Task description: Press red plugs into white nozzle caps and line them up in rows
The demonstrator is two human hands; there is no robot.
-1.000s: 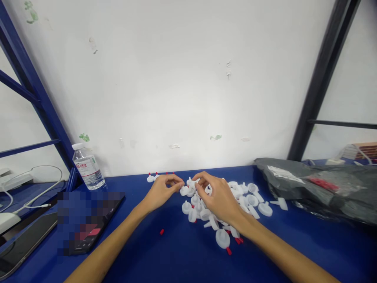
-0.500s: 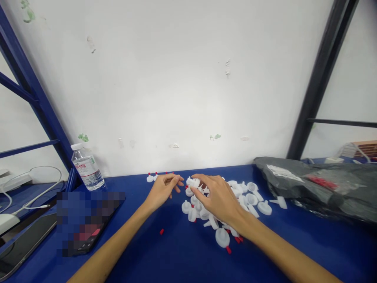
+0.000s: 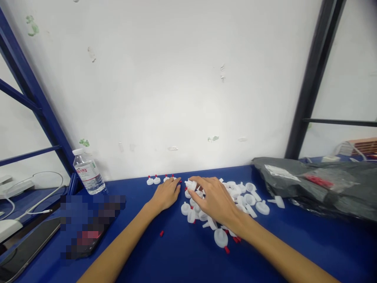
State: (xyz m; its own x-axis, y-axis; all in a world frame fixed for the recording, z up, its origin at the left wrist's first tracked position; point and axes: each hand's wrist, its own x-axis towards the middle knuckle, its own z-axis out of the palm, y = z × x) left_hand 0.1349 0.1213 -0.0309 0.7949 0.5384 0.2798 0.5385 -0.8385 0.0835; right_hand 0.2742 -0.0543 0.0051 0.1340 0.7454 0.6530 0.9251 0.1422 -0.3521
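My right hand (image 3: 216,198) is closed, thumb and fingers pinching a white plastic nozzle cap (image 3: 191,184) above the left edge of a loose pile. The pile holds several white nozzle caps (image 3: 263,207), some with red tips, and part of it is hidden beneath that hand. My left hand (image 3: 166,194) rests palm down on the table, its fingers reaching forward and thumb apart. By its index fingertip a small red tip (image 3: 180,181) shows. Behind the left hand stands a row of white caps with red tips (image 3: 156,180), partly covered by the fingers.
A loose red tip (image 3: 161,233) lies on the blue table (image 3: 182,259). To the left are a water bottle (image 3: 88,173), a black phone (image 3: 29,247) and a blurred dark object (image 3: 94,232). A grey plastic bag (image 3: 294,184) lies at right, before the white wall (image 3: 188,86).
My left hand has turned palm down and lowered onto the table, its fingers now stretched forward by the row. My right hand keeps its pinch on the white nozzle cap in nearly the same place.
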